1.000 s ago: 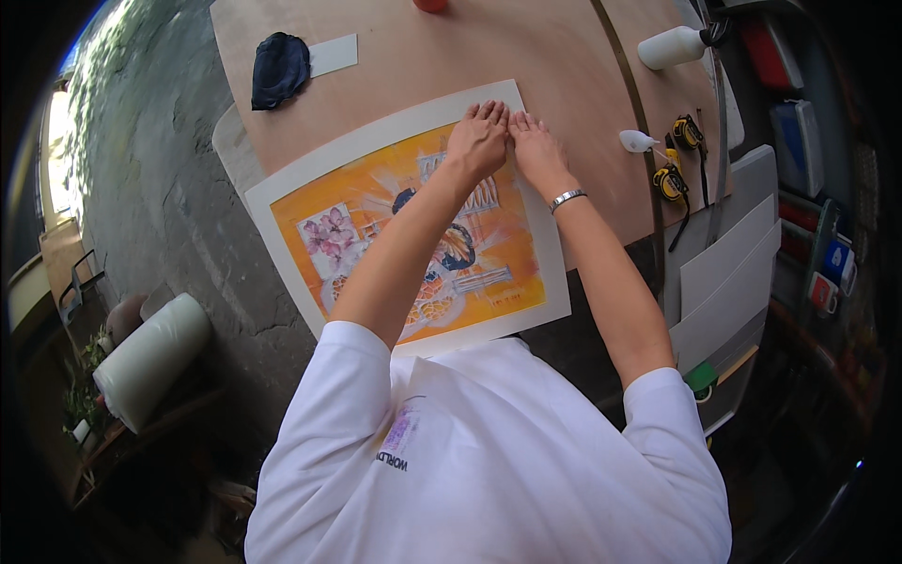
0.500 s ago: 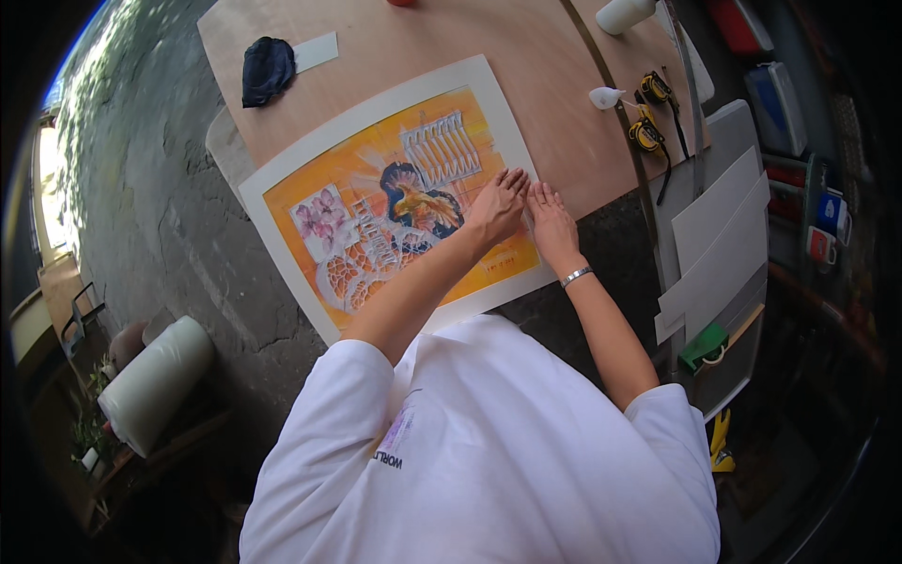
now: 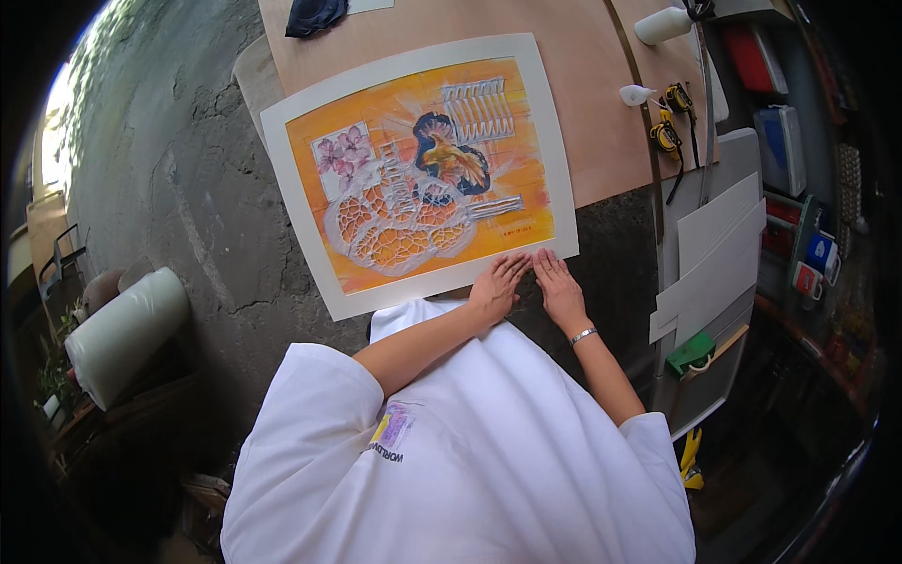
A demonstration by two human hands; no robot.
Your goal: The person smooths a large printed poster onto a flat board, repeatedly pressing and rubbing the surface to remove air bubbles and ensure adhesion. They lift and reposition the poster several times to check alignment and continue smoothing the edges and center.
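Observation:
A white mat board surrounds an orange collage artwork with a flower picture, white netted shapes and a dark-edged figure. Both lie on the wooden board, the near part jutting past its edge. My left hand rests with stretched fingers on the mat's near border, left of the near right corner. Close beside it, fingertips almost meeting, my right hand lies with straight fingers on the same border by the corner. Neither hand grips anything; their thumbs are partly hard to make out.
Two yellow-black tape measures, a small white nozzle bottle and a white bottle sit on the wooden board. Grey sheets with a green block stand at right. A large plastic roll lies at left.
Both hands have slid from the mat's right border round to its near border at the corner. The view has shifted, and the artwork appears further up and right.

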